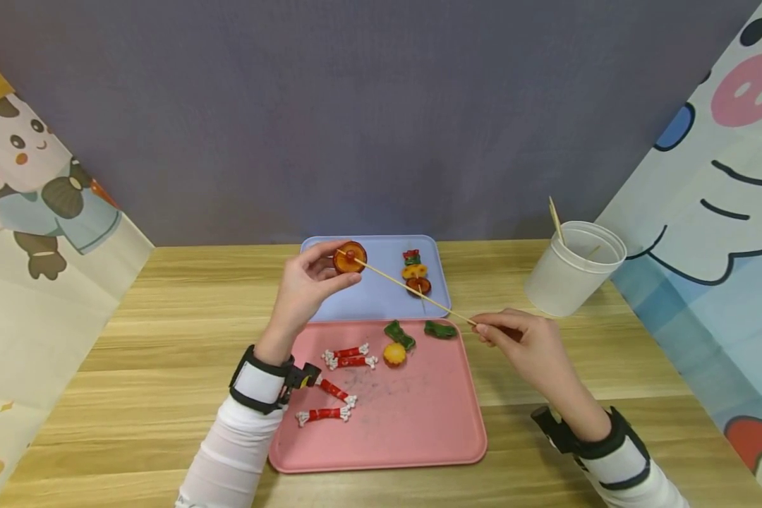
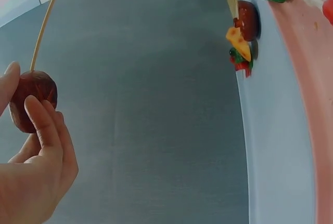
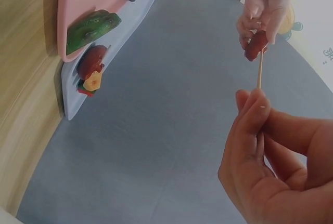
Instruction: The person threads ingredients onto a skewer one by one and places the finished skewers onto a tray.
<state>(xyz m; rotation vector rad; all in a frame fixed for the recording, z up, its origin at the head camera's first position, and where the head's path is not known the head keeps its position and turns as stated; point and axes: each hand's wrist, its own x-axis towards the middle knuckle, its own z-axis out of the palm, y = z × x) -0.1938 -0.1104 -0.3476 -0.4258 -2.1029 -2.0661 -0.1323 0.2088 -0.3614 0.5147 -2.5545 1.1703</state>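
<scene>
My left hand (image 1: 311,282) grips a brown, round toy mushroom (image 1: 351,258) by its edge, over the blue tray. In the left wrist view, thumb and fingers hold the mushroom (image 2: 34,102) from both sides. A thin wooden skewer (image 1: 413,289) runs into the mushroom's middle, and a short bit of its tip shows past the far side in the head view. My right hand (image 1: 527,339) pinches the skewer's other end between thumb and fingers, right of the trays. In the right wrist view the skewer (image 3: 260,70) stretches straight between both hands.
The blue tray (image 1: 355,300) bears a loaded skewer with a mushroom (image 1: 418,286), a yellow piece and green and red pieces. On the pink tray (image 1: 419,430) lie several red-and-white bone-shaped pieces (image 1: 324,415), two green pieces (image 1: 440,329) and a yellow piece (image 1: 394,354). A white bucket (image 1: 559,282) holds sticks.
</scene>
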